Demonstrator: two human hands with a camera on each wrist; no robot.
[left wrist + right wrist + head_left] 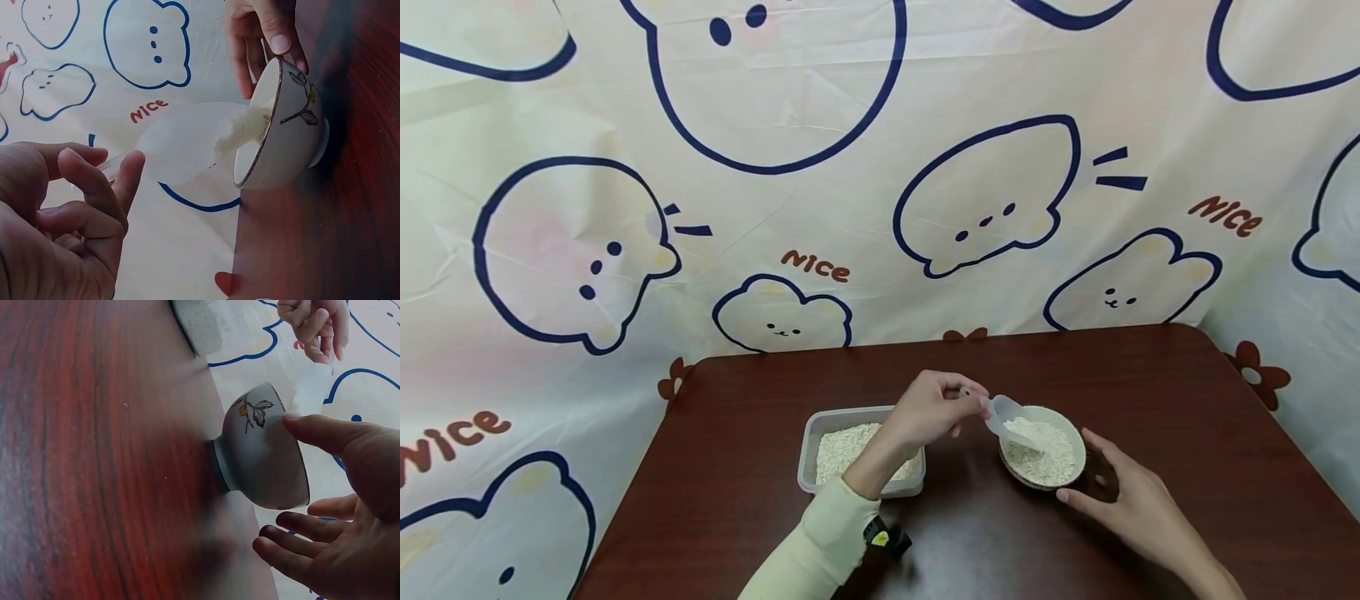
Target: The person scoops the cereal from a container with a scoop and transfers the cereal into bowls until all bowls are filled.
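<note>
My left hand (936,408) pinches the handle of a translucent plastic scoop (1002,410). The scoop tips down over a white bowl (265,456), and pale, oat-like flakes (240,132) slide from its mouth into the bowl. Flakes heap up inside the bowl in the head view. A brown rim and a printed leaf sprig mark its outside. Beside the bowl is my right hand (1131,496), thumb at the rim and fingers spread loosely around the near right side. The bowl stands upright on the table.
Left of the bowl, a clear rectangular plastic container (805,454) holds more pale flakes, partly hidden behind my left forearm. A black strap (891,540) with a device circles the left wrist. The dark wood table (737,500) backs onto a cartoon-printed cloth (850,208).
</note>
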